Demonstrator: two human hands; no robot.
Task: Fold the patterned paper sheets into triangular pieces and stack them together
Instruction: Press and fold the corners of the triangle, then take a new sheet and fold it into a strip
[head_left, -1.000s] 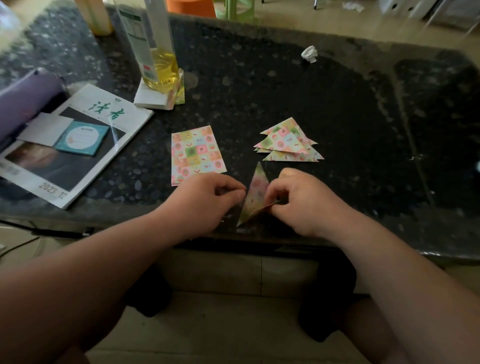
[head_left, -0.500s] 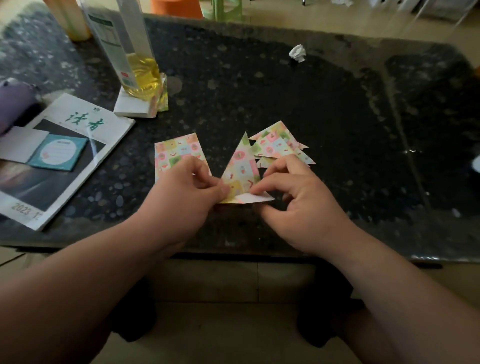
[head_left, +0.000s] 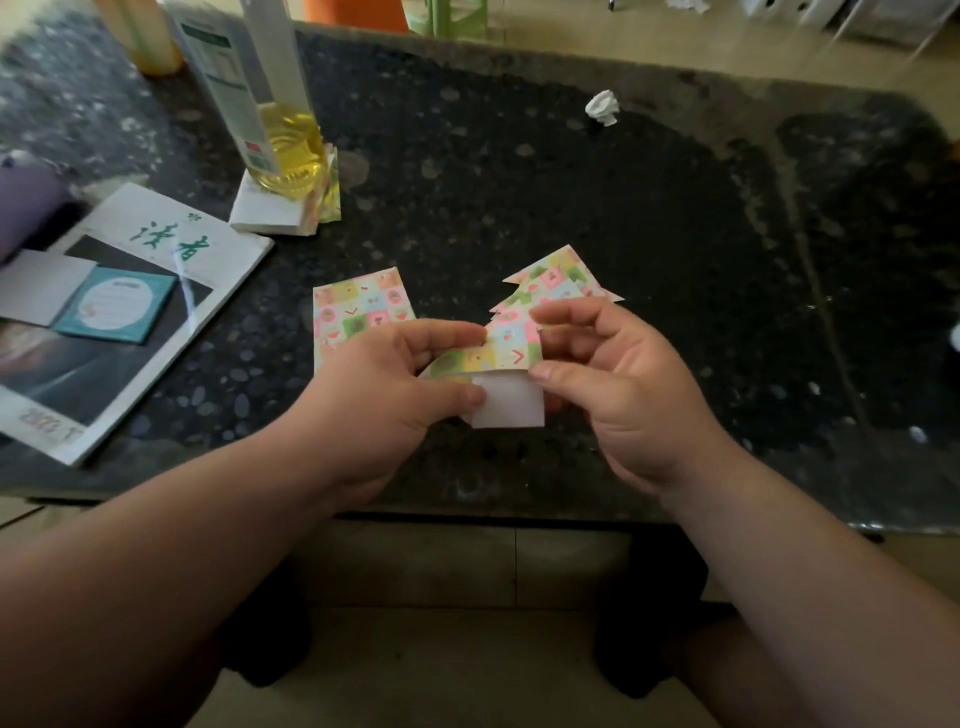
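While both hands hold it over the near part of the table (head_left: 571, 197), the paper piece (head_left: 511, 348) is partly folded.

Paper piece:
- The upper part is patterned face out, with small squares in pink, yellow, green and pale blue. One square has a red tick-like mark.
- A straight crease runs across it.
- Below the crease hangs a plain white rectangular flap.
- The patterned part narrows upward. Its tip overlaps the stack behind it, so its exact outline there is unclear.

Left hand (head_left: 384, 400): the grip pinches the left end of the piece. The thumb lies on the white flap just under the crease, and the forefinger lies over the patterned top edge.

Right hand (head_left: 618, 395): the grip pinches the right end. The thumb tip is at the right end of the crease and the forefinger is curled above the upper right edge. The other fingers are curled behind.

Stack of triangles (head_left: 556, 278): it lies on the table just beyond the held piece. It has the same pattern and its points are staggered. I cannot tell whether the piece touches it.

Flat sheet (head_left: 363, 306): it lies on the table left of the stack, patterned face up. The left hand hides its near edge.

Also on the table:
- A magazine (head_left: 156, 291) at far left, with a teal card (head_left: 117, 312) on it.
- A bottle (head_left: 280, 150) of yellow liquid standing on a white pad (head_left: 265, 213).
- A crumpled paper ball (head_left: 602, 107) at the far side.
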